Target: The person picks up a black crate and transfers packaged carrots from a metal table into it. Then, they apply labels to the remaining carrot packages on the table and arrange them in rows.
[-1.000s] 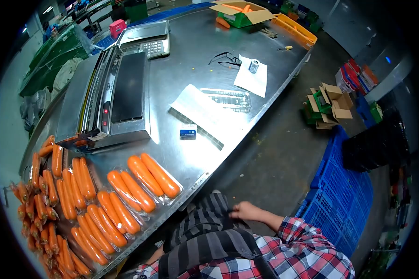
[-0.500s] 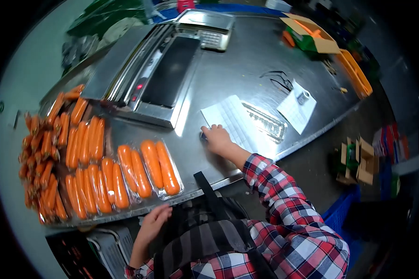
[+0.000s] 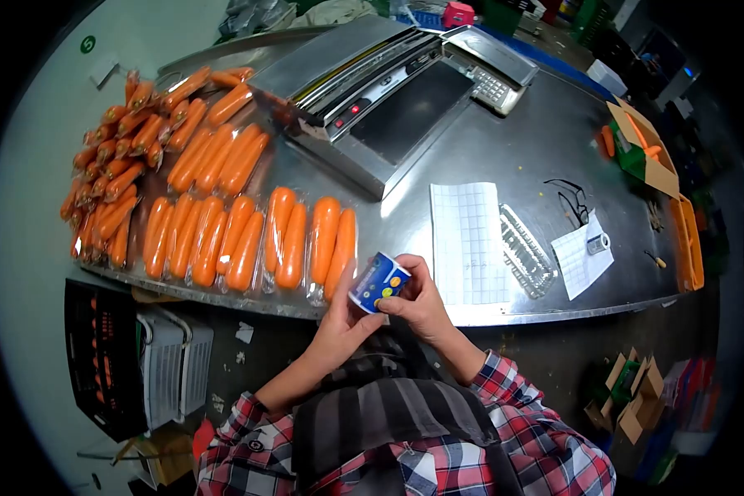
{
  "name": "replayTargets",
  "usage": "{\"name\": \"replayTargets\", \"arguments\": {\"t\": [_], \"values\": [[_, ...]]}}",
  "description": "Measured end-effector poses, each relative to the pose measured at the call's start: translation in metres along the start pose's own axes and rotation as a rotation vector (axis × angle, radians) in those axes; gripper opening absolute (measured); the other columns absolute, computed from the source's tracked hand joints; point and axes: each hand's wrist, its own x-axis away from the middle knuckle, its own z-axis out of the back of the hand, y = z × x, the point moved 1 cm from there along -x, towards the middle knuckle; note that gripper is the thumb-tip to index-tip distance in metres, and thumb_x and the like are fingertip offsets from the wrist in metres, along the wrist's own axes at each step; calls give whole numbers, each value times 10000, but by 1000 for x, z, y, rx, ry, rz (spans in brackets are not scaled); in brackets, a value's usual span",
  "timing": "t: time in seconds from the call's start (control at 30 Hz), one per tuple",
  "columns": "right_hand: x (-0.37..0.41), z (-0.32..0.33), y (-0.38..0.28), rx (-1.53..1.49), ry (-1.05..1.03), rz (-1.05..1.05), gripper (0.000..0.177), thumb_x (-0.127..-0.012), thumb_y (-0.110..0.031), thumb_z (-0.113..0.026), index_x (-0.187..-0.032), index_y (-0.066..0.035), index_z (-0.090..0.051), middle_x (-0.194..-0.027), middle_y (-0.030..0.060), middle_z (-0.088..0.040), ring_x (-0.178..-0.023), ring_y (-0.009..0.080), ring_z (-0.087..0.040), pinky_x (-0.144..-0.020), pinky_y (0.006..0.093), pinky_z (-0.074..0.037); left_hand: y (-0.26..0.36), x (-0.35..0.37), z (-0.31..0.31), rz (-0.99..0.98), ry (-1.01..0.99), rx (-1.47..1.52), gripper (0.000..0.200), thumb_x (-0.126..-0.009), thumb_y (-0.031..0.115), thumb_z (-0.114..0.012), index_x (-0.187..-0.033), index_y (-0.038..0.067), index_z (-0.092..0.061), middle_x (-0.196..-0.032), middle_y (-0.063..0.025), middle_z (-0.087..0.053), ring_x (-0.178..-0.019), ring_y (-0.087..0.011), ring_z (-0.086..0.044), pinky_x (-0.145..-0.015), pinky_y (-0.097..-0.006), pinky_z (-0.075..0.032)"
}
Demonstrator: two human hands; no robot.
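One wrapping machine (image 3: pixel 388 107) stood there. In front of it lay at least six wrapped carrot packs (image 3: pixel 248 236). The loose carrots (image 3: pixel 107 165) to its left were too many to count. To its right were one scale (image 3: pixel 492 70), one gridded sheet (image 3: pixel 467 244), one clear tray (image 3: pixel 527 263) and one pair of glasses (image 3: pixel 574 198). Two hands, the left hand (image 3: pixel 339 322) and the right hand (image 3: pixel 422 306), held one blue box (image 3: pixel 378 282).

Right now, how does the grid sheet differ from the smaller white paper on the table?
The grid sheet is larger, ruled in squares and bare; the white paper is smaller, plain and carries a small roll. Both lie flat on the steel table.
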Motion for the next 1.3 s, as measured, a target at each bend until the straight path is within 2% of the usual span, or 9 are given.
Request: {"name": "replayTargets", "arguments": {"t": [0.1, 0.23, 0.27, 0.37, 0.53, 0.77, 0.93, 1.17, 1.3], "values": [[5, -11, -8, 150, -75, -127, 576, -754, -180, -693, -1216, -62, -371, -1110, 86, -474, -1044, 177, -489, -904, 305, -410, 0, 12, 0, -109, 53, -69, 650, -830, 56, -580, -1360, 30, -205, -1295, -108, -339, -1138, -152, -396, -947, -280, -353], [4, -18, -27, 815, -119, 362, 629, -749, -145, -660, -1291, -85, -347, -1237, 127, -436, -1107, 270, -473, -938, 349, -382, 13, 37, 7, 80, 127, 141, 591, -818, 29, -573, -1332, 16, -282, -1286, -112, -385, -1153, -175, -414, -953, -290, -357], [5, -25, -23, 593, -76, 353, 542, -743, -113, -647, -1236, -75, -426, -1222, 138, -458, -1108, 277, -478, -931, 337, -383, 14, 45, 13, 52, 105, 64, 613, -794, 33, -599, -1326, 13, -296, -1293, -118, -385, -1156, -188, -424, -951, -297, -363], [2, -26, -12, 626, -568, 172, 444, -746, -112, -648, -1159, -42, -498, -1171, 128, -496, -1092, 245, -492, -916, 311, -388, 23, 70, 21, 26, 261, -123, 547, -746, 10, -612, -1238, 12, -370, -1183, -93, -462, -1056, -159, -481, -890, -280, -393], [18, -65, 13, 614, -522, -34, 274, -759, -111, -665, -993, 1, -576, -922, 68, -593, -826, 121, -584, -740, 236, -471, 7, 104, 32, -12, 571, -339, 319, -883, 166, -461, -1164, 18, -427, -991, -71, -515, -897, -106, -475, -804, -242, -395], [49, -123, 50, 660, -600, -103, 231, -796, -126, -645, -968, 17, -590, -824, 55, -614, -739, 76, -583, -653, 206, -476, 4, 176, 69, -11, 572, -277, 324, -895, 188, -463, -1172, 24, -430, -979, -77, -532, -889, -113, -490, -796, -238, -404], [78, -196, 91, 944, -638, 254, 155, -746, -70, -614, -872, 14, -585, -774, 172, -598, -685, 321, -598, -604, 347, -496, 7, 240, 107, -18, 688, -426, 365, -839, 183, -569, -1138, 23, -434, -917, -111, -581, -835, -155, -555, -751, -269, -445], [105, -284, 148, 1020, -589, 274, 142, -734, -123, -597, -695, -11, -519, -674, 153, -551, -610, 324, -565, -551, 382, -458, 12, 322, 156, -35, 816, -523, 424, -747, 205, -699, -1052, 27, -464, -887, -113, -592, -770, -168, -576, -707, -291, -470], [117, -321, 171, 919, -532, -13, 134, -744, -114, -578, -712, 13, -548, -654, 175, -564, -613, 332, -574, -562, 366, -467, -2, 362, 182, -19, 871, -295, 393, -765, 197, -679, -1052, 27, -471, -892, -105, -593, -777, -141, -565, -716, -283, -465]]}}
